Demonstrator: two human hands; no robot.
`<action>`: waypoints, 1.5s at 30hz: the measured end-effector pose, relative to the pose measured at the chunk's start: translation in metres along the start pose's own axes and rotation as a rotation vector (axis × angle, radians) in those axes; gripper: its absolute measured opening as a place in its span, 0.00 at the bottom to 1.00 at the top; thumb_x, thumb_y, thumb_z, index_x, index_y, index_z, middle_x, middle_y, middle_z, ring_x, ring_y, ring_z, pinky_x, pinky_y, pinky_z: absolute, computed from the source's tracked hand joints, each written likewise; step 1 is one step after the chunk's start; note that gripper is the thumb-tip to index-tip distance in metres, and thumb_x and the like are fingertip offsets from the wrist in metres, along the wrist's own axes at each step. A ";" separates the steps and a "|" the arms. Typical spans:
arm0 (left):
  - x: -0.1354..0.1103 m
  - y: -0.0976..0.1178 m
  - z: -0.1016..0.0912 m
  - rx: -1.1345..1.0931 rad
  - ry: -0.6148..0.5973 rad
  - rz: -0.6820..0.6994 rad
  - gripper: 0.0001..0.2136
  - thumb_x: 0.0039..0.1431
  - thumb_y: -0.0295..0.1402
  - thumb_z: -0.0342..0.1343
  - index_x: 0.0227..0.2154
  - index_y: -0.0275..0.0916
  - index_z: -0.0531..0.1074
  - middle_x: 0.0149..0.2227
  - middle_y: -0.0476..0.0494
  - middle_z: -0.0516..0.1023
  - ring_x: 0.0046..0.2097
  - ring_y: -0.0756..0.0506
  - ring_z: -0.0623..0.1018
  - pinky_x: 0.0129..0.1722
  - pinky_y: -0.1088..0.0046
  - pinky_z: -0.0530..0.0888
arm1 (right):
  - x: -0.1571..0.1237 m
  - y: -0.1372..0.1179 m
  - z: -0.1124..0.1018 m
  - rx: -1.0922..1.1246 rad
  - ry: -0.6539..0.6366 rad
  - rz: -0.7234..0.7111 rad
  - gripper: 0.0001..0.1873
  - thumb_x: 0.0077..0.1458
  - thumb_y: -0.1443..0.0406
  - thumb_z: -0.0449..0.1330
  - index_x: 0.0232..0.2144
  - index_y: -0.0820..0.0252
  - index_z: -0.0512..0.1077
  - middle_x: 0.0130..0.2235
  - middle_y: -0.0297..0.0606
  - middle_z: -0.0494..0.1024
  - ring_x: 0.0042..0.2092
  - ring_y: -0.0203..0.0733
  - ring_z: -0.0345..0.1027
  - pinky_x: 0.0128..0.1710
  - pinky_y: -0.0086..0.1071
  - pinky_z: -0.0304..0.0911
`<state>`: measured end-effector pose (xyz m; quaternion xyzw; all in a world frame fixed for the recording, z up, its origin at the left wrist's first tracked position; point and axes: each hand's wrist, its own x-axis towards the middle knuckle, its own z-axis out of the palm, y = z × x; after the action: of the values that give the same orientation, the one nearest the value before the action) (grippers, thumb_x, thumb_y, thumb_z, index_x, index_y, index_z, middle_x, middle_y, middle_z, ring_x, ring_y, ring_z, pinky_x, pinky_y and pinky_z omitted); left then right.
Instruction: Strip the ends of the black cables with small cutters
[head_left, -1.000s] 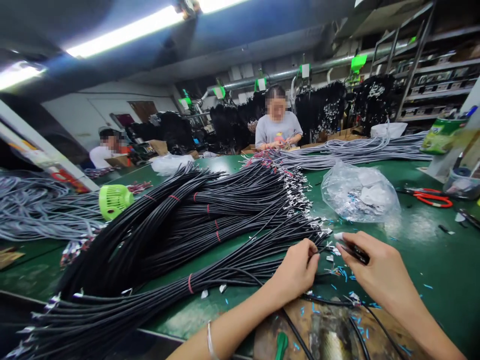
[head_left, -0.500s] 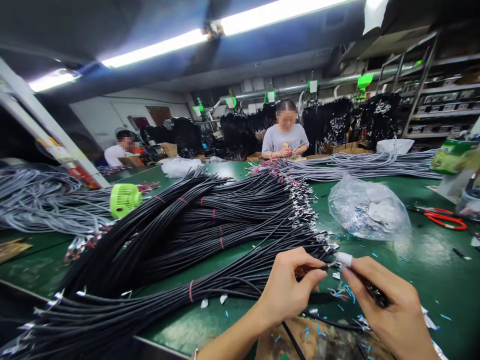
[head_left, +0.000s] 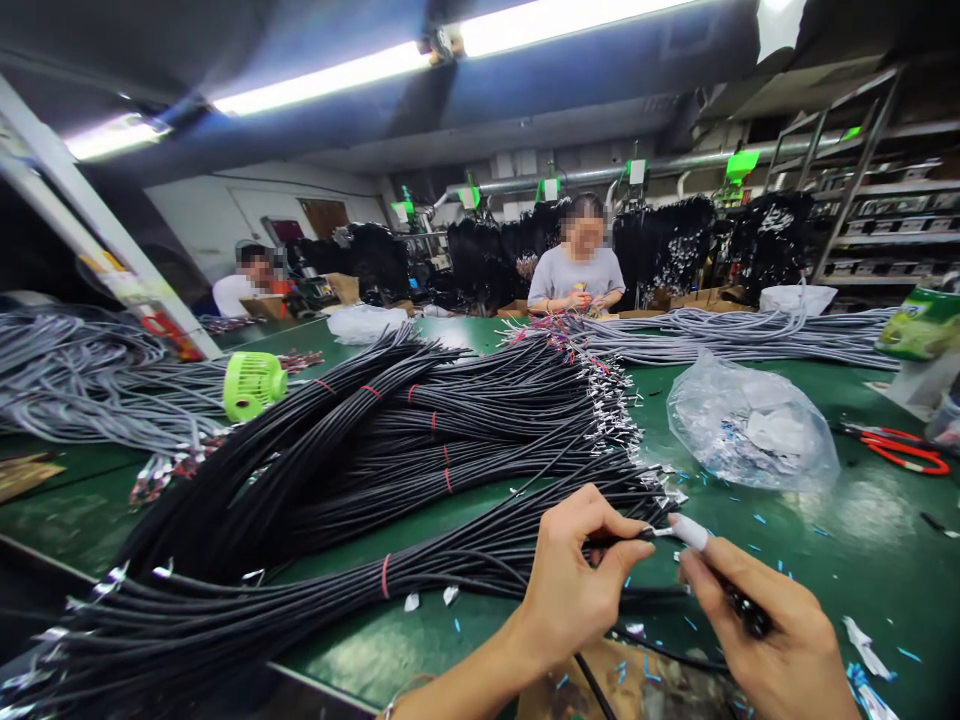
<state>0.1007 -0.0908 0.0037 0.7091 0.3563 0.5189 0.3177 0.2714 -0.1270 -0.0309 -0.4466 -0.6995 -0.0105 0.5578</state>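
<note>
My left hand (head_left: 581, 570) pinches a black cable between thumb and forefinger close to its end. A short white tip (head_left: 661, 532) sticks out past those fingertips toward the right. My right hand (head_left: 772, 615) is curled around a dark, shiny tool (head_left: 750, 610), mostly hidden in the palm, so its kind cannot be told. White tape (head_left: 690, 532) wraps the right forefinger, which lies just beside the cable tip; whether it touches is unclear. Behind and left of my hands lies a bundle of black cables (head_left: 442, 560), tied with a red band.
More black cable bundles (head_left: 337, 480) cover the green table. A clear plastic bag (head_left: 750, 430) of scraps and red-handled pliers (head_left: 907, 450) lie right. A small green fan (head_left: 253, 386) and grey cables (head_left: 82, 375) are left. A person (head_left: 577, 260) works across the table.
The view has shifted slightly. My right thumb and forefinger are a little farther apart, and the white cable tip shows more plainly. Coloured wire bits between my hands are no longer visible.
</note>
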 end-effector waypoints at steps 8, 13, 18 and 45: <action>-0.007 -0.002 0.004 0.152 0.170 0.189 0.06 0.52 0.21 0.58 0.23 0.34 0.75 0.22 0.48 0.69 0.25 0.51 0.69 0.26 0.76 0.65 | 0.005 -0.009 -0.003 0.024 -0.074 0.115 0.14 0.53 0.65 0.60 0.44 0.57 0.72 0.23 0.28 0.72 0.19 0.30 0.65 0.18 0.19 0.64; -0.005 -0.003 0.003 0.179 0.166 0.211 0.04 0.52 0.22 0.57 0.27 0.32 0.76 0.23 0.46 0.69 0.25 0.51 0.69 0.24 0.78 0.66 | -0.004 -0.009 -0.003 -0.060 0.022 -0.050 0.14 0.51 0.72 0.61 0.40 0.55 0.75 0.32 0.35 0.80 0.29 0.39 0.75 0.29 0.26 0.70; -0.006 -0.002 0.004 0.204 0.137 0.162 0.05 0.55 0.23 0.56 0.30 0.32 0.77 0.25 0.45 0.70 0.25 0.51 0.69 0.22 0.80 0.65 | -0.008 -0.015 0.000 -0.145 0.005 -0.131 0.20 0.51 0.76 0.59 0.45 0.54 0.72 0.31 0.38 0.80 0.30 0.42 0.76 0.30 0.31 0.69; 0.004 -0.002 -0.007 -0.208 -0.085 -0.144 0.06 0.41 0.26 0.66 0.17 0.33 0.74 0.18 0.52 0.68 0.23 0.54 0.64 0.24 0.79 0.59 | 0.002 -0.007 -0.006 -0.096 -0.246 -0.024 0.12 0.61 0.65 0.52 0.47 0.53 0.68 0.43 0.36 0.77 0.45 0.39 0.72 0.46 0.26 0.67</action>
<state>0.0947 -0.0861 0.0057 0.6664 0.3366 0.4984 0.4408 0.2711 -0.1335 -0.0239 -0.4622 -0.7666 0.0040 0.4458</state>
